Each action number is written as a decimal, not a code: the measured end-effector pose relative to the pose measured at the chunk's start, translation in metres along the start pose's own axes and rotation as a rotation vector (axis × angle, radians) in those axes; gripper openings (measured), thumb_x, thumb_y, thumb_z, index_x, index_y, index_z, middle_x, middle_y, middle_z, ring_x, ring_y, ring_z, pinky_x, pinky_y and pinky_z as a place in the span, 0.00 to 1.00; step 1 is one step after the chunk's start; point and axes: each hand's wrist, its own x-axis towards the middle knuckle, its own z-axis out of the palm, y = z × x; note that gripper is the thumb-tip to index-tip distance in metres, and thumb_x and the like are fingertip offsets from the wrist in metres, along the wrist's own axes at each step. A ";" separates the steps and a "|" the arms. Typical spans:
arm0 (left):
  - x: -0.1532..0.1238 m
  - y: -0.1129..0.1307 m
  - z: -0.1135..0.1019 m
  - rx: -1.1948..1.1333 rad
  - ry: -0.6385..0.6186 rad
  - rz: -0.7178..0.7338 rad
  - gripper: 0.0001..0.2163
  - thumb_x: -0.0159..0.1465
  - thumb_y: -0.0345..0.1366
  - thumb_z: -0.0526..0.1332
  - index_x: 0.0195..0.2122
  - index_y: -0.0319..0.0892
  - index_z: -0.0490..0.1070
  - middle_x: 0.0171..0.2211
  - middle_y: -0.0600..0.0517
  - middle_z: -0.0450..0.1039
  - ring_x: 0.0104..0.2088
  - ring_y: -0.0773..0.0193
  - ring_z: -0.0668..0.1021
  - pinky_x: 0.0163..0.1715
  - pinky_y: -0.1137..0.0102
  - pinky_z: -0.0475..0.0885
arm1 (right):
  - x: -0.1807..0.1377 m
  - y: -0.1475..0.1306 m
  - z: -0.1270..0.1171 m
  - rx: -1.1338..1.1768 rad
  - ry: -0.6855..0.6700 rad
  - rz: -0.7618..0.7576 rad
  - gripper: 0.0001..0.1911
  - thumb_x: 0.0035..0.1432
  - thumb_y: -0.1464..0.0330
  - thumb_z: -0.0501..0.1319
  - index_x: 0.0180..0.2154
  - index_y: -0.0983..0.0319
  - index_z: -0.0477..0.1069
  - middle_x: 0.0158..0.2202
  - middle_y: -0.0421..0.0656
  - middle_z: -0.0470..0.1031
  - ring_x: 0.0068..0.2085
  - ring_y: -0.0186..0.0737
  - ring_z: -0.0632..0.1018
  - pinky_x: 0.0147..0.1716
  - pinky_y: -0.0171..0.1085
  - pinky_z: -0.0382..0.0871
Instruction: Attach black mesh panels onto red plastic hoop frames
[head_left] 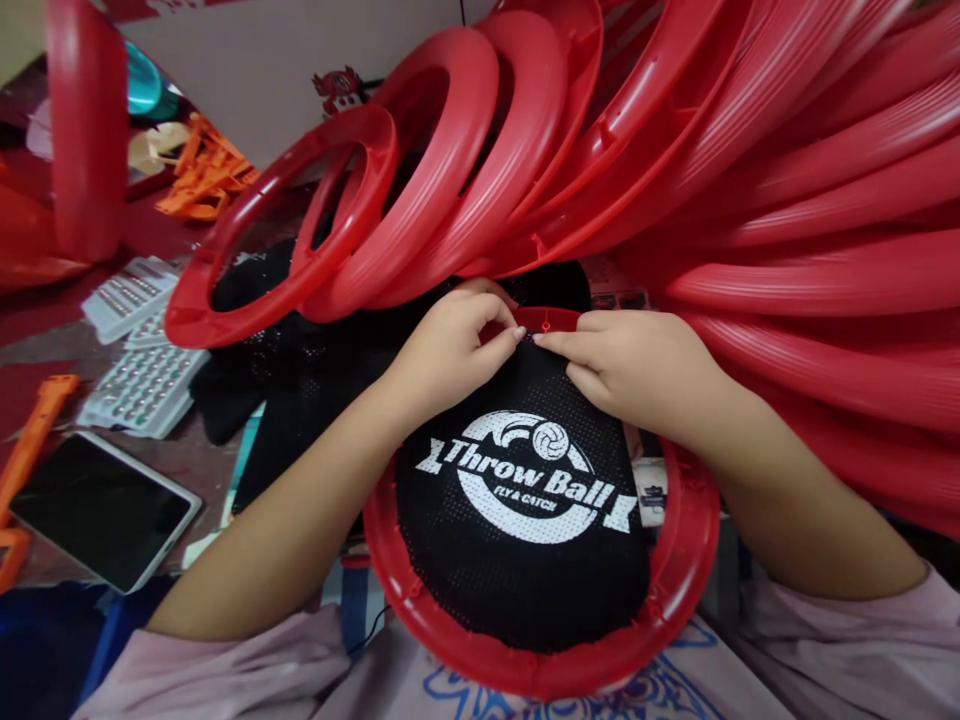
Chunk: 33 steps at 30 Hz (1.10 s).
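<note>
Black "Throw Ball" mesh (pixel 523 480) lies across a red plastic ring (pixel 536 675) at the tabletop's (pixel 214 480) front edge. The left hand (pixel 457 345) pinches the mesh's far edge, thumb against finger; the right hand (pixel 630 360), partly curled, points its index finger there, its grip unclear. More red rings (pixel 525 150) lean behind.

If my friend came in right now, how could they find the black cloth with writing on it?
Start at the big heap of red rings, then look below it at the red ring lowest in the picture. The left hand and right hand touch the top edge of the black cloth there. White "Throw Ball" letters set it apart from the dark fabric farther left.
</note>
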 end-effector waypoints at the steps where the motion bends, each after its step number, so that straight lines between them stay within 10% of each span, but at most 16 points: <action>1: 0.000 0.000 0.000 0.000 -0.002 -0.008 0.07 0.62 0.33 0.60 0.27 0.38 0.71 0.35 0.50 0.74 0.36 0.62 0.76 0.39 0.67 0.71 | 0.000 0.000 0.000 -0.010 -0.007 0.002 0.20 0.66 0.64 0.50 0.54 0.53 0.74 0.36 0.43 0.78 0.34 0.42 0.77 0.24 0.37 0.50; 17: -0.002 -0.001 0.007 0.057 -0.011 -0.021 0.05 0.61 0.32 0.60 0.29 0.38 0.73 0.34 0.50 0.69 0.34 0.63 0.74 0.38 0.66 0.70 | -0.002 -0.005 -0.004 -0.094 -0.056 0.049 0.19 0.66 0.66 0.51 0.52 0.51 0.75 0.33 0.44 0.77 0.32 0.43 0.77 0.23 0.37 0.47; 26: -0.012 0.002 -0.003 0.125 -0.242 0.255 0.18 0.67 0.32 0.55 0.57 0.40 0.66 0.62 0.43 0.64 0.65 0.51 0.63 0.63 0.50 0.59 | -0.006 0.009 -0.019 0.378 -0.044 0.167 0.16 0.57 0.75 0.55 0.44 0.63 0.77 0.35 0.43 0.80 0.33 0.38 0.77 0.34 0.34 0.65; 33: -0.009 0.000 -0.002 0.105 -0.321 0.286 0.16 0.68 0.31 0.51 0.53 0.44 0.73 0.57 0.50 0.72 0.60 0.53 0.66 0.62 0.52 0.60 | -0.003 0.008 -0.012 0.396 0.036 0.180 0.17 0.57 0.75 0.55 0.46 0.64 0.75 0.36 0.43 0.80 0.35 0.39 0.78 0.35 0.35 0.65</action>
